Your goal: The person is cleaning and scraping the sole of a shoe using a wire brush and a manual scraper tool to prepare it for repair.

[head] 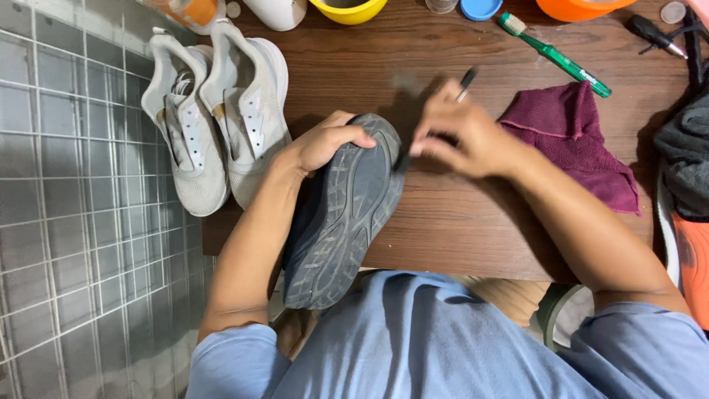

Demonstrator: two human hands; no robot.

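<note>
My left hand (325,142) grips a dark grey shoe (343,214) at its toe, sole turned up, over the near edge of the brown wooden table (458,214). My right hand (461,137) holds a thin dark brush (467,80) whose handle sticks up past my fingers. Its lower end is blurred and meets the shoe's toe edge. A pair of white sneakers (214,122) lies at the table's left end, just left of my left hand.
A maroon cloth (583,140) lies right of my right hand, a green toothbrush (561,55) behind it. Yellow (348,9) and orange (580,7) bowls and a blue lid (480,7) line the far edge. Dark cloth (683,155) and an orange shoe (693,266) sit at right. Grey tiled floor (74,222) lies left.
</note>
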